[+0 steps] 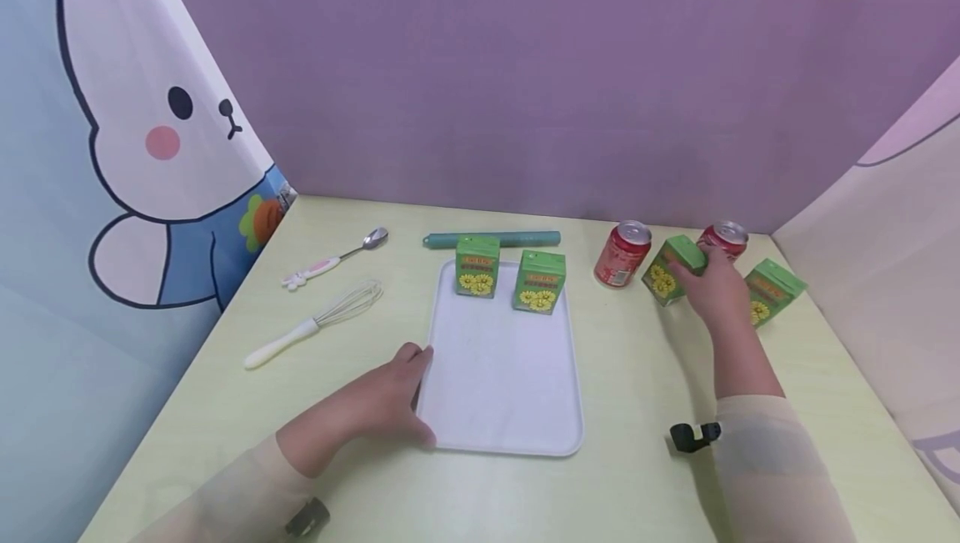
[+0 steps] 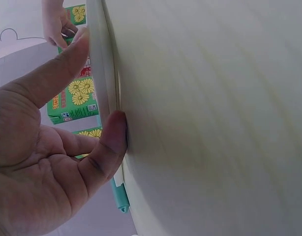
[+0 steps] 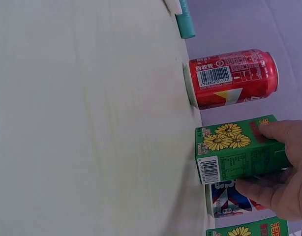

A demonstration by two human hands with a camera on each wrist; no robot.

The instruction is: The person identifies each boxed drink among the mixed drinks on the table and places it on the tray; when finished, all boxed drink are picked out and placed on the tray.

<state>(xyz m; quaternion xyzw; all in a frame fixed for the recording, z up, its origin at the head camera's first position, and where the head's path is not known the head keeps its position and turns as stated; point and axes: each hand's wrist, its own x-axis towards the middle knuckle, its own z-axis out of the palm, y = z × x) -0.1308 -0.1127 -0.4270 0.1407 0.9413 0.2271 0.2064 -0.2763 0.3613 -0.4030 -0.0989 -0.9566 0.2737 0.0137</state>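
My right hand point(image 1: 718, 297) pinches a green drink carton point(image 1: 663, 278) printed with yellow flowers, thumb on one side and fingers on the other. In the right wrist view its base is close to the tabletop. A red soda can point(image 1: 624, 254) stands to its left; another can point(image 1: 725, 236) is behind my hand, partly hidden. Right of the hand is one more green carton point(image 1: 772, 291), partly covered by it. My left hand point(image 1: 390, 397) rests at the left edge of a white tray point(image 1: 502, 393), thumb and fingers spread along the rim. Two green cartons point(image 1: 477, 266) stand at the tray's far end.
A teal stick-shaped thing point(image 1: 517, 238) lies behind the tray. On the left side of the table are a spoon point(image 1: 337, 259) and a white-handled whisk point(image 1: 315, 326). A purple curtain point(image 1: 525, 93) hangs along the table's back edge.
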